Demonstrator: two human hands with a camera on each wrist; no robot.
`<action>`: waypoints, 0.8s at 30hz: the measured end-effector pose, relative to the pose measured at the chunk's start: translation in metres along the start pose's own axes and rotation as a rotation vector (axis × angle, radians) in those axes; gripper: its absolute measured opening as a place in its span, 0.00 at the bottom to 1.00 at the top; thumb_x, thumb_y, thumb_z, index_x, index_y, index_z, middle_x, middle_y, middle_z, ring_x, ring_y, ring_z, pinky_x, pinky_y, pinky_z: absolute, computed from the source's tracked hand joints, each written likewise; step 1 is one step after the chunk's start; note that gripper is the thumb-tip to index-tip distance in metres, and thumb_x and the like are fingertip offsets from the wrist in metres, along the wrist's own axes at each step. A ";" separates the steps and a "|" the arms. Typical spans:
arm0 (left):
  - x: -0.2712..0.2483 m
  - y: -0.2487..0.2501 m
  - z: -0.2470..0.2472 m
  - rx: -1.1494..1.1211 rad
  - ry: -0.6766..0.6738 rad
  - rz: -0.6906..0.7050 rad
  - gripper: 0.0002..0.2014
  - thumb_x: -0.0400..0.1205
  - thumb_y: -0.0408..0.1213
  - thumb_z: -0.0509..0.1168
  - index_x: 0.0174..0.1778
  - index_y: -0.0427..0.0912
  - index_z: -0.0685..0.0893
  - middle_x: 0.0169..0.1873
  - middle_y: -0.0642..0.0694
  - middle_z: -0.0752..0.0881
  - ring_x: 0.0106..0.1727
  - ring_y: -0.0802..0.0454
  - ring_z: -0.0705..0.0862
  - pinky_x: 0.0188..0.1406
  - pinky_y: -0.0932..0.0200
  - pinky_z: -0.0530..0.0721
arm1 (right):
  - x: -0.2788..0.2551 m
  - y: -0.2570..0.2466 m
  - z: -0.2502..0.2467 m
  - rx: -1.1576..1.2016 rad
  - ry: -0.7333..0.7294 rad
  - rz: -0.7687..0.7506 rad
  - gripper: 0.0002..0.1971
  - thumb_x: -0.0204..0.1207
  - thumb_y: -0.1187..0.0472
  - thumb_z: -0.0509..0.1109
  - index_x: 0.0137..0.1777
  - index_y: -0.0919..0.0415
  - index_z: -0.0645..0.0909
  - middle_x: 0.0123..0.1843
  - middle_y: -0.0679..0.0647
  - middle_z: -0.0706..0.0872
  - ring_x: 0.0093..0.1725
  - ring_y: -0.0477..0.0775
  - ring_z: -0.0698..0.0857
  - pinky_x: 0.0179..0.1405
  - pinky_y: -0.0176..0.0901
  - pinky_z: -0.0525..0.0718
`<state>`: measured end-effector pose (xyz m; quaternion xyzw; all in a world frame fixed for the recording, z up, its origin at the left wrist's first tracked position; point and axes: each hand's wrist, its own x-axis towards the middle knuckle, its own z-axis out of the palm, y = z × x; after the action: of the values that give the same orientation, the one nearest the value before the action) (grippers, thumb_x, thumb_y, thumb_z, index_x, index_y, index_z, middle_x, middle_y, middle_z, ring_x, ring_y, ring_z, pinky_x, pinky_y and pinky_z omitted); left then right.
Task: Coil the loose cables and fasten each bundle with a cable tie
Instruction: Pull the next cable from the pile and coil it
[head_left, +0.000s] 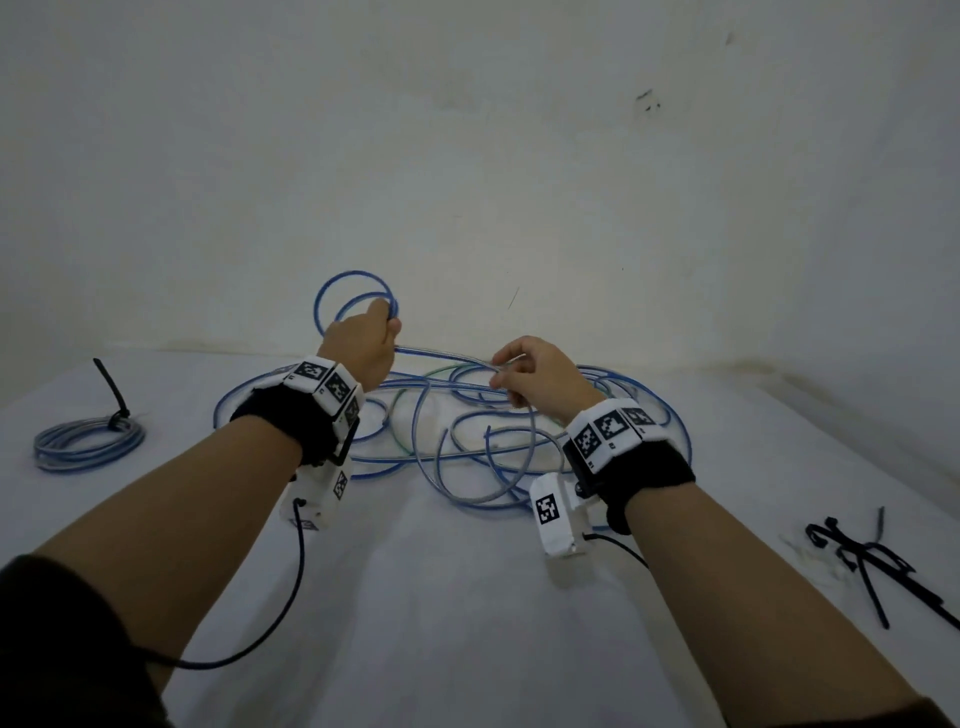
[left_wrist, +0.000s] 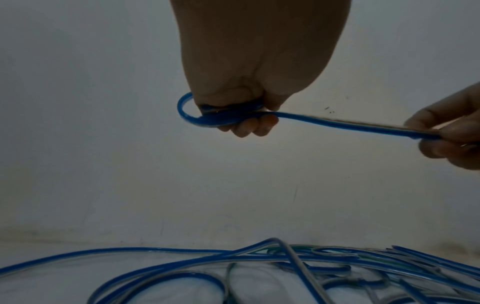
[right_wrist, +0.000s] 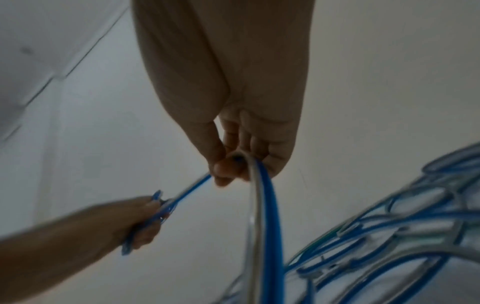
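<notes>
Blue cable (head_left: 441, 355) runs taut left to right between hands: left hand (head_left: 361, 343) grips its raised coil (head_left: 353, 296), right hand (head_left: 540, 376) pinches the strand just beside it.

In the right wrist view we see the left hand (right_wrist: 141, 222) and the loose cables (right_wrist: 389, 236) only as a blur, so we cannot count the loops the hand grips. From the head view the left hand's (head_left: 363, 343) fingers are hidden behind its back, and the right hand's (head_left: 535, 374) pinch on the blue cable (head_left: 447, 356) is too small to read. The spare cable ties (head_left: 883, 561) run off the right edge; we cannot count them. The left wrist view cuts the right hand (left_wrist: 451, 135) at the frame edge
</notes>
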<state>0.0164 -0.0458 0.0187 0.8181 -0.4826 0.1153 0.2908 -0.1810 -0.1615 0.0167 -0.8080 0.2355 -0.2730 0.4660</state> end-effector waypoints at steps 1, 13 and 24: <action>-0.001 -0.004 0.000 -0.047 -0.043 -0.023 0.11 0.87 0.39 0.48 0.49 0.36 0.72 0.43 0.37 0.82 0.47 0.37 0.82 0.53 0.46 0.75 | 0.002 0.003 -0.001 -0.057 0.065 -0.032 0.04 0.75 0.71 0.69 0.48 0.64 0.79 0.32 0.55 0.83 0.29 0.49 0.80 0.31 0.37 0.81; -0.007 0.003 -0.015 -0.032 -0.113 -0.138 0.18 0.88 0.45 0.49 0.40 0.34 0.70 0.28 0.44 0.70 0.32 0.45 0.72 0.38 0.54 0.67 | 0.006 0.018 -0.004 -0.436 0.234 -0.113 0.12 0.82 0.62 0.63 0.59 0.66 0.83 0.50 0.61 0.88 0.48 0.56 0.83 0.50 0.41 0.78; -0.018 -0.002 -0.010 -0.335 -0.441 -0.252 0.22 0.88 0.44 0.49 0.33 0.36 0.77 0.18 0.48 0.73 0.21 0.51 0.68 0.21 0.61 0.64 | 0.007 -0.014 -0.005 0.823 0.045 0.006 0.15 0.82 0.78 0.50 0.60 0.77 0.77 0.37 0.63 0.83 0.29 0.49 0.86 0.32 0.35 0.86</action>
<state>0.0096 -0.0262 0.0175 0.8175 -0.4409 -0.1831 0.3220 -0.1776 -0.1628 0.0325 -0.5471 0.1192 -0.3606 0.7460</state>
